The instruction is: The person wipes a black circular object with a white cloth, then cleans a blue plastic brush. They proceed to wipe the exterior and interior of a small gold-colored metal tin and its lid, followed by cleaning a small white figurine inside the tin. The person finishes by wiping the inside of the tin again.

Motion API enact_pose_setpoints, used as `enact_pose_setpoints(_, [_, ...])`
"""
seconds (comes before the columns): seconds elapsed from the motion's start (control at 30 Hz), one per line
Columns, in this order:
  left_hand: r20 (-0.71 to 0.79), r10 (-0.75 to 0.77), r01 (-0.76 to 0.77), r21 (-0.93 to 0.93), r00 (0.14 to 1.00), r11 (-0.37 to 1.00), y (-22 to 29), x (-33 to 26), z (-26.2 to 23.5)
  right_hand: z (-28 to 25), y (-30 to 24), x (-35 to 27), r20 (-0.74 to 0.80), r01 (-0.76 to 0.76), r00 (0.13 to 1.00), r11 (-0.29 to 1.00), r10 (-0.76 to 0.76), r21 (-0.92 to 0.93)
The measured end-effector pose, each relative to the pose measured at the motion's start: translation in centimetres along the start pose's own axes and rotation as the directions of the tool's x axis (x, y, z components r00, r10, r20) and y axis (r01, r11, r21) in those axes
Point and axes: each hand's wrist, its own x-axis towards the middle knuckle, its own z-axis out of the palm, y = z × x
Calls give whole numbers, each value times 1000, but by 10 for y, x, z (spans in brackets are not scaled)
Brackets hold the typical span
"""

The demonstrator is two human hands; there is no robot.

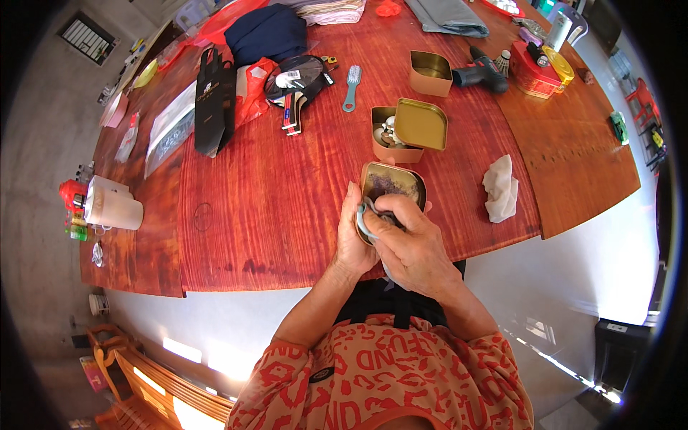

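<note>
My left hand (354, 240) is closed around the side of a rounded-square gold tin (393, 182), held tilted over the table's near edge. Dark stains mark the tin's inside; whether it is a lid or a box I cannot tell. Bunched in my right hand (416, 247) is a grey-blue cloth (368, 221), pressed against the tin's near part. Just beyond stands a copper-coloured tin box (396, 154) with small pale pieces in it and a gold lid (421, 125) resting across its right side. Farther back is another open tin box (431, 74).
A crumpled white tissue (501, 188) lies to the right. Behind are a cordless drill (481, 72), a shuttlecock (503, 63) and a red tin (534, 72). A brush (351, 89), a table-tennis bat (292, 115) and a black bag (213, 107) lie left; a pale jug (115, 206) stands far left.
</note>
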Motion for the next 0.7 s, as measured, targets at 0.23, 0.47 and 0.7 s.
enact_pose_setpoints(0.23, [-15,-30,30,-21,999,999,0,-1,-8,-9,0,-10,165,102,983,991,-86,-91])
enact_pose_setpoints(0.47, [-91,2,-10,-92,996,996,4,0,-14,-41,14,-24,91,-87,990,976,107,-202])
enact_pose_setpoints(0.7, [-79,27,-31,-48,997,998,1,4,-11,-14,20,-33,62,-196,981,932,186,305])
